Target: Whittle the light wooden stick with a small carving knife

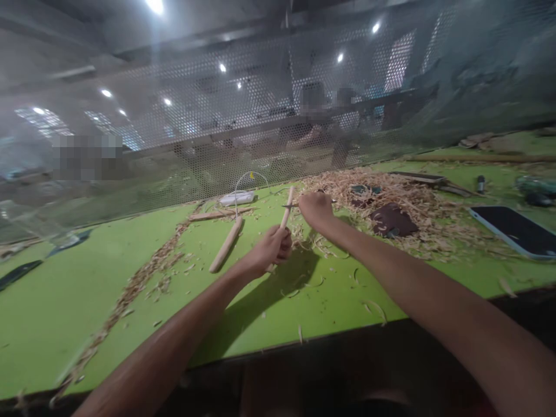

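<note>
The left hand (274, 248) is wrapped around the near end of a slim wooden stick (285, 215), its fingers curled tight on the shaft. The stick's long axis runs from that fist up and away, leaning slightly right, toward the far edge of the desk (65, 301). The right hand (316, 209) sits at the stick's far end, just right of it, fingers closed around a small dark blade (290, 205) whose tip pokes leftward across the wood. So the blade meets the stick crosswise near its far tip, and the right hand is the nearer of the two to that tip, while the left anchors the near end.

The stick is pale, smooth and round, bare wood. A second, thicker wooden rod (226, 245) lies flat on the desk just left of the left hand, roughly parallel. Curled, light wood shavings (391, 200) heap thickly on the right, beyond the right hand, and a thinner trail of them (130, 295) runs diagonally on the left. The desk surface is a matte bright green. A phone (512, 230) with a glossy dark screen lies at the right, and a perforated mesh screen (217, 116) stands along the far side.
</note>
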{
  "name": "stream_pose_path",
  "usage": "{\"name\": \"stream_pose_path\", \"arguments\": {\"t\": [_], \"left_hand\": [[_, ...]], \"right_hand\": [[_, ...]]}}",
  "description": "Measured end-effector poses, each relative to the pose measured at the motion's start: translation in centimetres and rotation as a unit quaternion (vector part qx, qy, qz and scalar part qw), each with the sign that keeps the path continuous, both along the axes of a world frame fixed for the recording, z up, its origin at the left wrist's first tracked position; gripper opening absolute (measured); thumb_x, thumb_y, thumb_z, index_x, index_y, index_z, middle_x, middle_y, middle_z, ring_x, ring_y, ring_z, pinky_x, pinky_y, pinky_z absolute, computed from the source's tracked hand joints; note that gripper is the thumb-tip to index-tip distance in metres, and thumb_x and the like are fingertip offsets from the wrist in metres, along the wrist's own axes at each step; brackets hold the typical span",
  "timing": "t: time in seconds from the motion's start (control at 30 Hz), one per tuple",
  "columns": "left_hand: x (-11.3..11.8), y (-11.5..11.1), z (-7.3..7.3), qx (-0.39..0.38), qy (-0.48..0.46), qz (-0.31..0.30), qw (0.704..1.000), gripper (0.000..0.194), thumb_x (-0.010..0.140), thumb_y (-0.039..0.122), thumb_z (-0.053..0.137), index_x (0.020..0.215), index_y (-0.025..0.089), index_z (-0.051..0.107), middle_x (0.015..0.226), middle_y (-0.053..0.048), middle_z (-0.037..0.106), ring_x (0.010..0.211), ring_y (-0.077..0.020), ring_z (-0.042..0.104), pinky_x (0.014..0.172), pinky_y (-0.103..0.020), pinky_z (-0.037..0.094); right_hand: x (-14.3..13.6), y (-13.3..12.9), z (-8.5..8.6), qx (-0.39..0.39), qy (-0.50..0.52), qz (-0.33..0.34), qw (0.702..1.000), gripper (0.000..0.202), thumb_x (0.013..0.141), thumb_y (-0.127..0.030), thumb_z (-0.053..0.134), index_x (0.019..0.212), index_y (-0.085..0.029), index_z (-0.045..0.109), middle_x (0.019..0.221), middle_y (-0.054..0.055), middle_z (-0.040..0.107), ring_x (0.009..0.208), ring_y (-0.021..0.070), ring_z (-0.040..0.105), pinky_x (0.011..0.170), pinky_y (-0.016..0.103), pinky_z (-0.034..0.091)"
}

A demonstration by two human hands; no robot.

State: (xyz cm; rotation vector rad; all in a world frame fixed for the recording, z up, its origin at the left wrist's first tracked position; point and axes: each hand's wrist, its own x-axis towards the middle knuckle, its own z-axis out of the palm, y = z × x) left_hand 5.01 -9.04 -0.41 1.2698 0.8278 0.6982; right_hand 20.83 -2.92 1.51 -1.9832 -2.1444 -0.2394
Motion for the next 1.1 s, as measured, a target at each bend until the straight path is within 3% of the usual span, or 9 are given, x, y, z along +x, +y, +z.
{"name": "stream_pose_path", "arguments": {"t": [0.17,0.3,0.47,0.6,0.73,1.1], "left_hand": [[0.2,-0.8,-0.4,-0.012,-0.002,-0.089,0.996,0.009,0.090,0.024,0.045,0.083,0.020,0.041,0.068,0.006,0.029,0.047,-0.0048,0.026,0.038,-0.014,0.017],[0.0,-0.8,-0.5,-0.031,-0.021,-0.128,0.991,0.008,0.089,0.026,0.046,0.090,0.018,0.045,0.068,0.006,0.032,0.048,-0.0055,0.029,0.038,-0.014,0.023],[-0.5,0.6,-0.8,-0.055,-0.040,-0.101,0.992,0.009,0.087,0.028,0.042,0.085,0.019,0.044,0.063,0.007,0.028,0.044,-0.0067,0.025,0.034,-0.015,0.022],[-0.6,1.1,-0.2,-0.057,-0.070,-0.054,0.994,0.004,0.084,0.025,0.042,0.083,0.020,0.042,0.060,0.007,0.024,0.042,-0.0068,0.021,0.033,-0.015,0.017],[-0.5,0.8,0.7,-0.058,-0.096,-0.025,0.993,0.007,0.083,0.022,0.041,0.077,0.021,0.038,0.060,0.007,0.022,0.042,-0.0065,0.018,0.033,-0.014,0.013],[0.0,-0.2,1.1,-0.037,-0.079,0.012,0.996,0.018,0.087,0.022,0.042,0.072,0.022,0.031,0.060,0.007,0.024,0.042,-0.0052,0.020,0.036,-0.015,0.013]], "right_hand": [[4.4,1.3,0.2,0.075,0.065,-0.093,0.991,0.026,0.088,-0.007,0.048,0.093,-0.003,0.073,0.090,0.021,0.070,0.087,0.0242,0.065,0.073,0.029,0.043],[6.1,1.4,0.8,0.085,0.095,-0.117,0.985,0.030,0.093,-0.020,0.050,0.088,-0.001,0.072,0.080,0.019,0.067,0.080,0.0200,0.064,0.067,0.025,0.039],[3.7,0.6,1.2,0.107,0.104,-0.074,0.986,0.039,0.096,-0.032,0.044,0.097,-0.004,0.072,0.086,0.017,0.069,0.079,0.0182,0.062,0.067,0.024,0.040],[0.3,-0.8,0.6,0.074,0.052,0.015,0.996,0.031,0.092,-0.026,0.050,0.095,-0.007,0.073,0.088,0.017,0.071,0.081,0.0208,0.064,0.070,0.025,0.043],[-2.0,-1.6,-0.4,0.026,0.010,0.063,0.998,0.028,0.091,-0.021,0.050,0.096,-0.010,0.075,0.088,0.017,0.072,0.083,0.0224,0.066,0.074,0.028,0.047],[-1.8,-0.9,-1.1,0.062,-0.018,0.062,0.996,0.031,0.093,-0.017,0.045,0.098,-0.011,0.075,0.085,0.015,0.071,0.084,0.0264,0.067,0.073,0.033,0.050]]}}
